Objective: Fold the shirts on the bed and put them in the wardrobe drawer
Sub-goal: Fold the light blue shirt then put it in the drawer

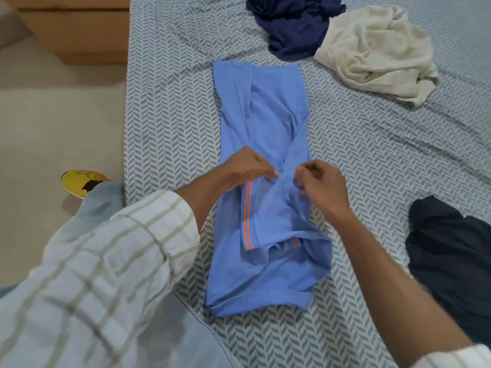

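I see the bed [345, 155] filling most of the view, covered in a grey-and-white herringbone sheet, with pale floor [53, 115] to its left and a brown cardboard box [79, 27] at the top left. In the middle of the bed lies a light blue shirt [265, 274], folded lengthwise into a long strip, its near sleeve with two orange stripes turned in on top. At the right edge a black garment [451, 261] sits crumpled on the sheet, apart from the blue shirt. Toward the far side a cream shirt [377, 51] lies bunched, touching a navy shirt [292, 27] heaped just left of it; both are well apart from the blue one. My arms come in from the bottom, in striped white sleeves [119, 261]. My left hand [247, 166] pinches a fold of the blue shirt at its middle between thumb and fingertips. My right hand [321, 181] is just beside it, fingers curled and pinching the same raised fabric. On the floor by the bed's left edge a yellow slipper [79, 179] shows beside my jeans leg [103, 200].
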Tool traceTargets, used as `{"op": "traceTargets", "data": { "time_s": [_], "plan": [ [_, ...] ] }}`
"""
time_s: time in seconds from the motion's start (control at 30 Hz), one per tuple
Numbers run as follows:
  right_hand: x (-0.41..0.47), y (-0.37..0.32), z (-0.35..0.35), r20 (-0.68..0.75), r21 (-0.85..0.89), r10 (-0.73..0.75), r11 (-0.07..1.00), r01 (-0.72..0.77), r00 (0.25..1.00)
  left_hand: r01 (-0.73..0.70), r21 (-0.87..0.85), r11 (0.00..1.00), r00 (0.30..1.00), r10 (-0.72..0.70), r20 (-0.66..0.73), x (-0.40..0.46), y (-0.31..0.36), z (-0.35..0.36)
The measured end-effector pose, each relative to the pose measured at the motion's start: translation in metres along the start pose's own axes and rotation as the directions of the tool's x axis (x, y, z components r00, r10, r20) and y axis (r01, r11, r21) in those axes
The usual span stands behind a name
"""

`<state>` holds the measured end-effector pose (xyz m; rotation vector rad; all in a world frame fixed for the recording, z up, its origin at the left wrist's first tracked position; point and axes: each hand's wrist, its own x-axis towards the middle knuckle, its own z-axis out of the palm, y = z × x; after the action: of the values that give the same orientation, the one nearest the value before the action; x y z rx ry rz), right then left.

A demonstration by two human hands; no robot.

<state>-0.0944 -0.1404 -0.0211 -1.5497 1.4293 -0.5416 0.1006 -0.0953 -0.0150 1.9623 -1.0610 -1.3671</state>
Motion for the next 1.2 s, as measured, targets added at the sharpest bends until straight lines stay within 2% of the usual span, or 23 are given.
{"op": "traceTargets", "data": {
  "time_s": [0.07,0.13,0.23,0.3,0.47,0.57,0.63,0.7,0.77,0.87,1.1,1.2],
  "plan": [
    [0.025,-0.004,0.003,0.004,0.020,0.063,0.998,-0.064,0.998,-0.003,-0.006,1.000,1.000,0.003,0.005,0.006,0.003,0.000],
    [0.052,-0.012,0.007,-0.043,-0.001,0.094,0.996,-0.094,0.995,0.052,-0.053,0.997,0.999,-0.051,0.018,0.009,0.005,-0.002],
    [0.094,-0.029,0.013,-0.105,-0.020,0.092,0.995,-0.095,0.990,0.113,-0.312,0.943,0.988,-0.074,0.134,0.008,0.005,-0.008],
    [0.119,-0.043,0.019,-0.107,-0.026,0.112,0.993,-0.116,0.988,0.166,-0.398,0.902,0.976,-0.094,0.194,0.008,0.000,-0.010],
    [0.168,-0.070,0.032,-0.142,0.049,0.258,0.966,-0.254,0.956,0.229,-0.426,0.875,0.951,-0.109,0.288,0.015,-0.005,-0.012],
    [0.193,-0.076,0.036,-0.147,0.087,0.323,0.946,-0.314,0.935,0.293,-0.388,0.874,0.890,-0.100,0.446,0.025,-0.006,-0.014],
    [0.212,-0.079,0.038,-0.108,0.145,0.323,0.941,-0.307,0.940,0.331,-0.333,0.883,0.854,-0.130,0.504,0.031,-0.005,-0.014],
    [0.232,-0.088,0.038,-0.069,0.227,0.317,0.928,-0.294,0.946,0.364,-0.295,0.883,0.845,-0.180,0.504,0.033,-0.001,-0.013],
    [0.253,-0.096,0.039,-0.029,0.245,0.348,0.911,-0.331,0.937,0.325,-0.236,0.916,0.866,-0.188,0.464,0.036,0.000,-0.012],
    [0.320,-0.073,0.038,0.005,0.128,0.350,0.929,-0.348,0.937,0.286,-0.202,0.937,0.903,-0.193,0.385,0.042,-0.004,-0.011],
    [0.328,-0.093,0.050,-0.208,0.109,0.210,0.976,-0.190,0.955,0.302,-0.165,0.939,0.893,-0.218,0.393,0.045,-0.005,-0.013],
    [0.343,-0.083,0.055,-0.099,0.085,0.251,0.966,-0.243,0.963,0.300,-0.167,0.939,0.898,-0.219,0.381,0.046,-0.006,-0.013]
  ]
}}
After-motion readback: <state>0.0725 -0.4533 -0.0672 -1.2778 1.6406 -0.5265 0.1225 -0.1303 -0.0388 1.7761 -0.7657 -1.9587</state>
